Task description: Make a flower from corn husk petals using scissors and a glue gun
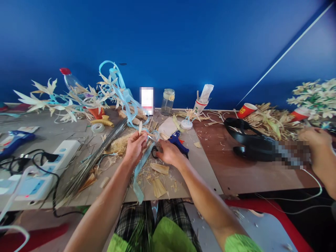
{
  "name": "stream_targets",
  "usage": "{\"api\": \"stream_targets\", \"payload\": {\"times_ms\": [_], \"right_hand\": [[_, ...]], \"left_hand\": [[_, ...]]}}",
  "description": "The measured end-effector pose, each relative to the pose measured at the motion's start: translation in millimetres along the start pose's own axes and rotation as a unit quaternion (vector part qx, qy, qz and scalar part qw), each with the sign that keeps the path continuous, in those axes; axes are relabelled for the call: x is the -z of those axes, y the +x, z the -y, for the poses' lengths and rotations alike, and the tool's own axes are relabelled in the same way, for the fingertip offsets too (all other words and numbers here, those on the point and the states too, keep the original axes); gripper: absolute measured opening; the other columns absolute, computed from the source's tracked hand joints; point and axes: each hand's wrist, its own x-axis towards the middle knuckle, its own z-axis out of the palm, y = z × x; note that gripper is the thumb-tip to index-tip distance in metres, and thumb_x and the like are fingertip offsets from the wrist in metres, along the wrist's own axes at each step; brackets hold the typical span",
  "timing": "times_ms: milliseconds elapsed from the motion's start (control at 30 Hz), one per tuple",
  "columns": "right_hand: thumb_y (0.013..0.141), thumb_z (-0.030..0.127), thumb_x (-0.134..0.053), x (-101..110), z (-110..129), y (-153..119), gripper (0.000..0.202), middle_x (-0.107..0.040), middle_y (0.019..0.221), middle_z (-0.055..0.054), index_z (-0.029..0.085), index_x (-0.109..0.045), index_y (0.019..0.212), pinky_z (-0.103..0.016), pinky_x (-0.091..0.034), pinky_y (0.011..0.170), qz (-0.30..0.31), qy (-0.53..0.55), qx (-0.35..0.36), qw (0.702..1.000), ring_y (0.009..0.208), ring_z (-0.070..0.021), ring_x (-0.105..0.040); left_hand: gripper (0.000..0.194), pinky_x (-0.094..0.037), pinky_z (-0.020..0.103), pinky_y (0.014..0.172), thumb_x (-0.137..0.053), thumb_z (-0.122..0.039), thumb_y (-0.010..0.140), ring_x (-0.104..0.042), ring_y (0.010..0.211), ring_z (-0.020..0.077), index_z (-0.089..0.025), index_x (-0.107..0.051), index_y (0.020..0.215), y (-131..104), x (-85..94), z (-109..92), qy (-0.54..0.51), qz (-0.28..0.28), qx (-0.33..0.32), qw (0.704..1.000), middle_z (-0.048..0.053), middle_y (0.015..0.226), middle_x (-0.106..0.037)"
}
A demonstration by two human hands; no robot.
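Note:
My left hand (pixel 135 147) pinches a small pale husk piece (pixel 140 126), its tip pointing up from the fingers. My right hand (pixel 169 152) is closed on scissors with black handles (pixel 154 152); their blades reach toward the fingertips of my left hand. Between the hands a light blue ribbon (pixel 142 167) runs down over the table toward its front edge. Just beyond my right hand lies a blue glue gun (pixel 179 142). Cut husk pieces (pixel 159 188) are scattered below it. A bundle of thin wires (pixel 105 148) lies left of my left hand.
Husk flowers in a red cup (pixel 96 112) stand at the back left, near a white power strip (pixel 56 164). A glass jar (pixel 168 101) and a paper cup (pixel 201 105) stand along the wall. At right are a black headset (pixel 252 143) and another person's hand (pixel 316 141).

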Motion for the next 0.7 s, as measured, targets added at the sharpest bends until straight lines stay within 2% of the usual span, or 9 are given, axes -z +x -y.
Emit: {"api": "stream_targets", "payload": {"times_ms": [100, 233, 433, 533, 600, 633, 700], "right_hand": [[0.084, 0.038, -0.05, 4.9, 2.2, -0.7, 0.052, -0.066, 0.107, -0.016, 0.014, -0.047, 0.129, -0.03, -0.044, 0.08, 0.0, -0.013, -0.009, 1.0, 0.099, -0.0257, -0.063], [0.089, 0.038, -0.041, 12.9, 3.9, -3.3, 0.036, -0.07, 0.097, -0.016, 0.017, -0.06, 0.112, -0.03, -0.043, 0.076, -0.024, -0.034, -0.016, 0.999, 0.094, -0.026, -0.065], [0.089, 0.027, -0.041, 12.3, -0.9, -2.3, 0.032, -0.07, 0.09, -0.015, 0.016, -0.059, 0.113, -0.029, -0.044, 0.076, -0.065, 0.013, -0.008, 0.998, 0.091, -0.0244, -0.066], [0.087, 0.025, -0.042, 7.3, -2.6, 2.2, 0.028, -0.068, 0.099, -0.014, 0.015, -0.062, 0.104, -0.029, -0.043, 0.082, -0.134, 0.099, 0.028, 0.986, 0.096, -0.0219, -0.062], [0.085, 0.025, -0.043, 4.9, -2.7, 5.7, 0.028, -0.064, 0.105, -0.013, 0.015, -0.06, 0.104, -0.027, -0.045, 0.08, -0.171, 0.204, 0.046, 0.963, 0.091, -0.0184, -0.061], [0.083, 0.025, -0.045, 4.3, -2.4, 7.2, 0.029, -0.063, 0.107, -0.012, 0.015, -0.058, 0.107, -0.026, -0.046, 0.076, -0.167, 0.267, 0.048, 0.948, 0.085, -0.0161, -0.061], [0.078, 0.027, -0.049, 3.8, -0.7, 8.8, 0.035, -0.06, 0.108, -0.009, 0.016, -0.054, 0.111, -0.024, -0.047, 0.066, -0.114, 0.39, 0.047, 0.912, 0.069, -0.0112, -0.058]], "left_hand": [[0.019, -0.021, 0.019, 0.04, -0.069, -0.028, 0.067, -0.028, 0.042, 0.0028, -0.015, -0.059, 0.075, 0.5, 0.3, 0.9, 0.002, 0.002, 0.002, 1.0, -0.006, 0.056, -0.042], [0.021, -0.021, 0.019, 0.04, -0.07, -0.029, 0.067, -0.028, 0.041, 0.0023, -0.015, -0.059, 0.078, 2.4, 0.1, 3.7, -0.006, 0.004, 0.017, 1.0, -0.006, 0.056, -0.042], [0.019, -0.022, 0.019, 0.041, -0.069, -0.03, 0.069, -0.029, 0.041, 0.0024, -0.015, -0.06, 0.077, 4.0, -0.1, 9.8, 0.003, 0.02, 0.015, 1.0, -0.006, 0.056, -0.042], [0.02, -0.022, 0.018, 0.041, -0.069, -0.031, 0.068, -0.03, 0.041, 0.0028, -0.015, -0.06, 0.076, 3.4, 0.0, 10.9, 0.011, 0.021, 0.015, 1.0, -0.006, 0.054, -0.039], [0.019, -0.022, 0.018, 0.041, -0.069, -0.031, 0.068, -0.031, 0.042, 0.0031, -0.015, -0.06, 0.075, 2.2, -0.4, 10.5, 0.019, 0.025, 0.015, 0.999, -0.006, 0.053, -0.039], [0.019, -0.023, 0.018, 0.042, -0.069, -0.031, 0.068, -0.032, 0.043, 0.0033, -0.016, -0.059, 0.074, 1.4, -0.8, 10.0, 0.024, 0.027, 0.013, 0.999, -0.006, 0.054, -0.04], [0.018, -0.026, 0.017, 0.043, -0.068, -0.031, 0.069, -0.034, 0.044, 0.0037, -0.016, -0.06, 0.073, -0.2, -2.0, 9.0, 0.033, 0.032, 0.01, 0.999, -0.005, 0.055, -0.041]]}}
